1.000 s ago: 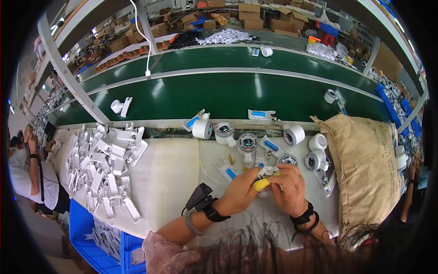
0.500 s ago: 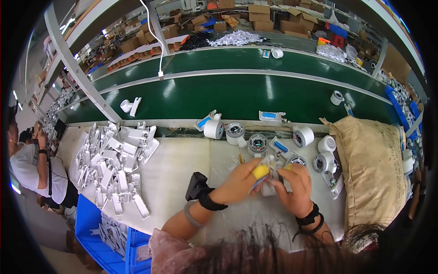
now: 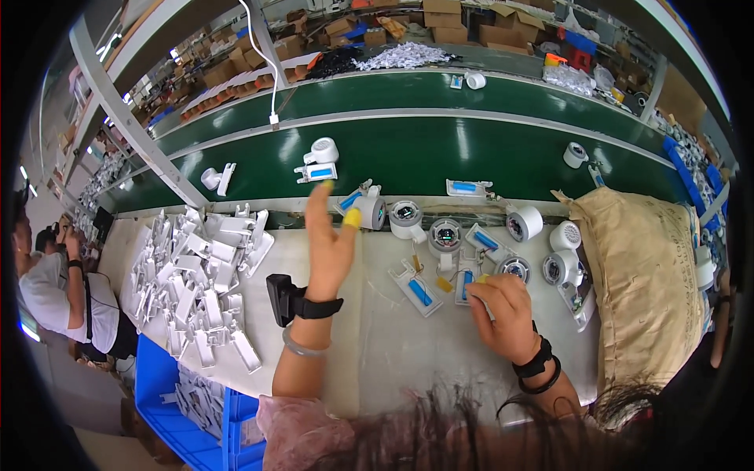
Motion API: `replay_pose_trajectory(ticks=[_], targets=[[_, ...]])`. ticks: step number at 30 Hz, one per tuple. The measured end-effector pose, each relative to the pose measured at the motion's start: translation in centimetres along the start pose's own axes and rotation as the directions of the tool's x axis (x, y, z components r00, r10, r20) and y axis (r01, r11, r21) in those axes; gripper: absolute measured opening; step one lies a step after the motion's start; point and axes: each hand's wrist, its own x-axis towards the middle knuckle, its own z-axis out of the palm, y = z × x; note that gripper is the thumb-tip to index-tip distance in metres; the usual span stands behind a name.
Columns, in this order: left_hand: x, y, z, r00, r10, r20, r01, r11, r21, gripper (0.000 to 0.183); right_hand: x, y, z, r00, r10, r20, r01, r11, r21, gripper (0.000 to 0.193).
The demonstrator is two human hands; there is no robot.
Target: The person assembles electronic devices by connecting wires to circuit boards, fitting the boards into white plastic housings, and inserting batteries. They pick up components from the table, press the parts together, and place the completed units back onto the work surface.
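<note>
My left hand (image 3: 330,251) reaches over the table's far edge with fingers stretched out, yellow covers on its fingertips, holding nothing. Just beyond it on the green belt lies a white round-headed device (image 3: 323,150) beside its handle half (image 3: 317,173) with a blue battery. My right hand (image 3: 506,314) is closed, thumb and fingertips at the edge of another white handle half (image 3: 464,287) with a blue battery; its fingers partly hide that contact. To the left lies a similar handle half (image 3: 417,290). Several round white heads (image 3: 445,235) with exposed circuit boards stand behind.
A heap of white plastic handle shells (image 3: 200,275) covers the table's left part, above a blue bin (image 3: 161,392). A tan sack (image 3: 644,275) bounds the right side. A metal post (image 3: 133,118) and hanging white cable (image 3: 274,86) stand near the belt (image 3: 393,153). A person (image 3: 67,290) is at far left.
My left hand has moved from the front middle to the far left and opened. A device with a blue battery now lies on the belt. My right hand has stayed about where it was.
</note>
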Motion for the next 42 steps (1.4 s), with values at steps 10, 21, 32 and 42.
replay_pose_trajectory(ticks=[10,21,32,42], targets=[[-4.8,5.2,3.8,0.836,0.043,0.548,-0.139,0.981,0.135,0.024,-0.8,0.4,-0.2,0.998,-0.051,-0.035,0.053,0.997,0.060,0.026],[-9.3,7.5,8.5,0.712,0.246,0.657,-0.277,0.959,-0.059,0.051,-1.5,-1.6,0.7,0.949,-0.313,0.033,0.289,0.909,0.301,0.030],[0.8,8.4,13.2,0.633,0.384,0.673,-0.420,0.900,-0.119,0.036,-2.0,-1.5,1.1,0.945,-0.323,0.052,0.299,0.917,0.263,0.022],[7.5,2.4,23.8,0.580,0.045,0.813,-0.496,0.811,0.309,0.048,-2.0,-1.2,1.0,0.958,-0.283,0.049,0.267,0.941,0.209,0.026]])
